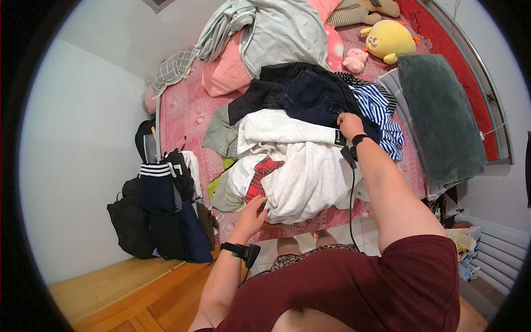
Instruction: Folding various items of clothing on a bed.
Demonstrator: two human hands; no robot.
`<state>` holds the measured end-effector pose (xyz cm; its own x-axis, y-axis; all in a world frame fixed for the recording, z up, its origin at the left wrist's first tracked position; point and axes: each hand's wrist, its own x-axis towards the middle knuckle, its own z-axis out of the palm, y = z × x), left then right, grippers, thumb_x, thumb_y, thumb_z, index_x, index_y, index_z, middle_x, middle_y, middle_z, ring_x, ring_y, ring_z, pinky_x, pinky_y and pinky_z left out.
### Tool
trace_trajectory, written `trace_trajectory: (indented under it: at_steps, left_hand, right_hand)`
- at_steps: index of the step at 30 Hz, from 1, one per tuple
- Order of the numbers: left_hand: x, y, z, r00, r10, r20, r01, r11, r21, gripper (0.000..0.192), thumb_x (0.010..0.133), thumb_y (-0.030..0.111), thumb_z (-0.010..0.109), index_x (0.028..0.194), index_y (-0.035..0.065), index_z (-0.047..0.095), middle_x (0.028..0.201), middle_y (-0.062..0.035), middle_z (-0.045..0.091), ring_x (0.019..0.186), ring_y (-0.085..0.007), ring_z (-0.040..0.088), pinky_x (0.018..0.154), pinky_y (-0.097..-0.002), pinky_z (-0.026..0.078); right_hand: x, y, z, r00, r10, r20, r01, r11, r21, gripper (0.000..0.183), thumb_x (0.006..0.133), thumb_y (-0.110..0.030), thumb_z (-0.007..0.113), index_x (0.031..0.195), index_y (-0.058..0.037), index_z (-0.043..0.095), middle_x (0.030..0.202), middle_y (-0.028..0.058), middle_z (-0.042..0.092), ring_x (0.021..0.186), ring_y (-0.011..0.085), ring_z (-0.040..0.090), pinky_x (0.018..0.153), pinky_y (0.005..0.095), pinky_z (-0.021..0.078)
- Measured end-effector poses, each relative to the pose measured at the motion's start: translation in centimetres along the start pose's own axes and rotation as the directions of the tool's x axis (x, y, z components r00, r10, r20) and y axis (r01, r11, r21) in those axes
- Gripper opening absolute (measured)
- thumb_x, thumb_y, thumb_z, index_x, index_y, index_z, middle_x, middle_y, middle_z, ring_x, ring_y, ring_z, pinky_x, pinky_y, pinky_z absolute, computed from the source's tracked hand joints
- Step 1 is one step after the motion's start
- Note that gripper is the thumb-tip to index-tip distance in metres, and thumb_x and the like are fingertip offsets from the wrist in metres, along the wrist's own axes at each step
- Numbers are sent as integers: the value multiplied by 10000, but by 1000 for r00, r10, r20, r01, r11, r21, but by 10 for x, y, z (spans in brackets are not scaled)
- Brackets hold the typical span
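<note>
A heap of clothes lies before me on a bed. My right hand [351, 125] is closed on the edge of a dark navy garment [311, 95], just beyond a white garment with a black label [290, 126]. My left hand [250, 218] rests at the near side of the heap with its fingers apart, beside a red plaid cloth [262, 176] and a rumpled off-white garment [309, 182]. Whether its fingertips press on the fabric is hard to tell. Grey-green shorts [222, 132] stick out at the left, and blue-and-white striped clothing [379, 112] at the right.
The bed [182, 108] has a pink patterned cover. Light grey bedding [286, 33] lies at the far side, near a yellow plush toy [390, 39]. A folded dark green blanket [442, 116] is at right. Dark clothes [161, 216] are stacked on a wooden cabinet [124, 286] at left.
</note>
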<state>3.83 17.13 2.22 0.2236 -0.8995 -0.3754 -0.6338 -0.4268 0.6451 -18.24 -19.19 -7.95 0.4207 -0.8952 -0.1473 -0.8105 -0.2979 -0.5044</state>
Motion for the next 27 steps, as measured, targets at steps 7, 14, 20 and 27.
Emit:
trace_trajectory:
  at_steps: [7,14,20,27]
  left_hand:
    - [42,40,4,995,74,66,-54,964,-259,445,862,118,556,1291,95,440,1220,-128,528,1059,-175,540,838,-302,464]
    - [49,55,36,931,-256,260,338,332,-881,520,901,254,540,1304,207,214,1048,-37,478,920,-195,535,805,-398,465]
    - [54,41,55,904,-409,126,287,360,-888,583,877,201,577,1309,185,186,1216,-125,424,1045,-252,488,813,-431,464]
    - [97,16,35,922,-374,97,155,128,-980,380,843,92,582,1196,29,456,1132,-97,564,990,-219,560,863,-357,460]
  right_hand:
    - [-95,-60,-61,867,-484,-120,490,872,25,61,658,-97,578,653,-131,629,676,87,595,703,286,586,649,394,474]
    - [-224,-115,-35,705,-641,303,537,762,362,551,758,-264,647,1245,-102,446,1232,256,446,1023,410,521,863,399,450]
    - [-192,-66,-38,950,-294,102,185,797,575,208,771,-171,590,932,-40,599,900,146,617,867,314,591,766,381,469]
    - [-101,-64,-42,931,97,352,-311,717,624,373,798,-179,620,1079,50,536,1033,168,600,936,264,580,822,347,447]
